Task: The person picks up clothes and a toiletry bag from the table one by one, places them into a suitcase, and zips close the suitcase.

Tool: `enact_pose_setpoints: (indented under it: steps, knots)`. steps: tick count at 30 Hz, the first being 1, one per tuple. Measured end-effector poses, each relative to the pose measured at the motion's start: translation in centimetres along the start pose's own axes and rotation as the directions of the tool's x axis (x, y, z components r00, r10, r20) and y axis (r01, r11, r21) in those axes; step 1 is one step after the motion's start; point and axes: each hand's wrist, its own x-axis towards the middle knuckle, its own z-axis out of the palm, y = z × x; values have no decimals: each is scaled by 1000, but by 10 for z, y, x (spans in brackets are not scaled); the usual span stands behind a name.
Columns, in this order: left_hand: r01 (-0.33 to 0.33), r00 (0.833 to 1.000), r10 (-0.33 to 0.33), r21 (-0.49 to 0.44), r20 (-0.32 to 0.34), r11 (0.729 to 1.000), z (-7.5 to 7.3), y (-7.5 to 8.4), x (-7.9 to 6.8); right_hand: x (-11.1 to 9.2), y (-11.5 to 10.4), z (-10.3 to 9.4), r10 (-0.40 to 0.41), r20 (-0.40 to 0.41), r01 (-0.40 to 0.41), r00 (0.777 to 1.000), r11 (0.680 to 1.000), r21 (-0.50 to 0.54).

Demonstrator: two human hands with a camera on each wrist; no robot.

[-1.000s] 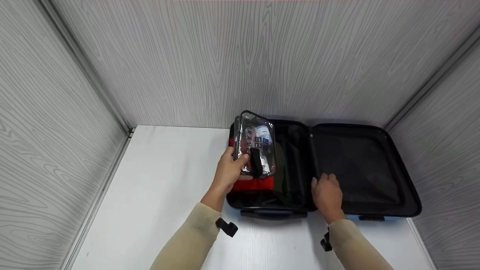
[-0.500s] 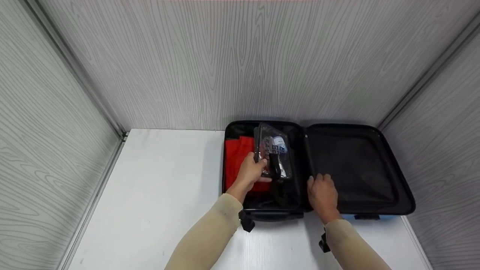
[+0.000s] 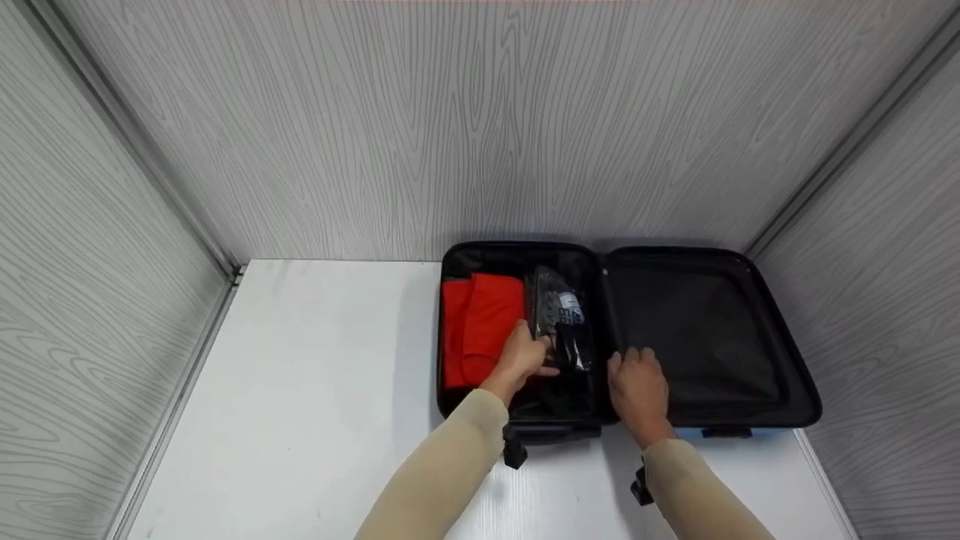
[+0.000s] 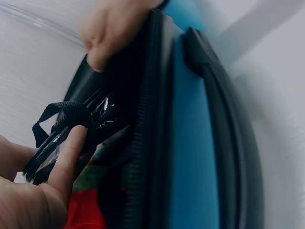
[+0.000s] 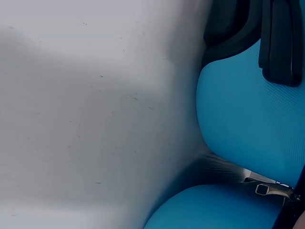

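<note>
One clear pouch (image 3: pixel 568 311): pinched by left hand (image 3: pixel 519 356), fingers and thumb
Red cloth (image 3: pixel 493 315): left of those fingers
Suitcase (image 3: pixel 705 337): under right fingers, cannot tell if gripped

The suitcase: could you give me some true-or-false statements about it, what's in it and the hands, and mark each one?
1. The left hand grips the pouch. True.
2. The suitcase is closed. False: the suitcase lies open.
3. A red cloth lies in the suitcase. True.
4. The right hand holds the red cloth. False: the right hand is on the suitcase's edge, near where its two halves meet.
5. The pouch has a black strap. True.
6. The suitcase is yellow outside. False: its outer shell is blue.
</note>
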Motion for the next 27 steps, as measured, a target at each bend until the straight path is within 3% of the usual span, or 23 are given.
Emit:
enact_pose_setpoints:
  steps: [3,5,6,7,8,9,12,13,14,16,18,20,22,24,27]
  knots:
    - [0,1000,2,79,-23,997,2,-3,0,0,-2,0,7,11,-7,1000,1000,5]
    - [-18,999,28,198,-47,980,5,-4,-1,0,-2,1,11,17,-11,1000,1000,4]
    - [-37,996,59,305,-61,952,6,-4,-1,0,-2,1,14,20,-14,1000,1000,1]
    - [-57,992,98,425,-74,903,7,-4,-2,0,-2,1,15,23,-15,1000,1000,0]
    - [-79,987,144,545,-78,835,8,-4,-4,0,-2,0,18,25,-18,1000,1000,0]
    - [-96,979,190,660,-72,745,9,-4,-5,1,-2,0,20,27,-20,999,1000,0]
    - [-121,948,317,907,-14,404,11,-5,-10,1,-2,-1,35,25,-35,999,999,-1]
    - [-136,938,345,940,22,312,12,-6,-12,1,-2,-1,39,22,-39,999,999,-2]
    - [-153,928,367,962,61,228,12,-6,-13,2,-2,-1,44,18,-44,999,999,-2]
    - [-174,912,390,981,127,87,12,-9,-16,2,-1,0,44,5,-44,999,999,-5]
    - [-188,893,413,982,179,-20,10,-12,-17,1,-1,1,24,-15,-24,1000,1000,-10]
    - [-183,877,434,979,206,-93,9,-16,-17,0,0,2,-16,-48,14,999,999,-30]
    - [-170,861,460,975,217,-142,7,-19,-15,0,0,4,-57,-83,53,995,997,-50]
    - [-161,851,476,974,219,-160,6,-23,-13,0,1,5,-91,-117,83,989,994,-70]
    - [-170,846,482,972,229,-164,4,-28,-10,0,3,6,-112,-151,102,982,992,-77]
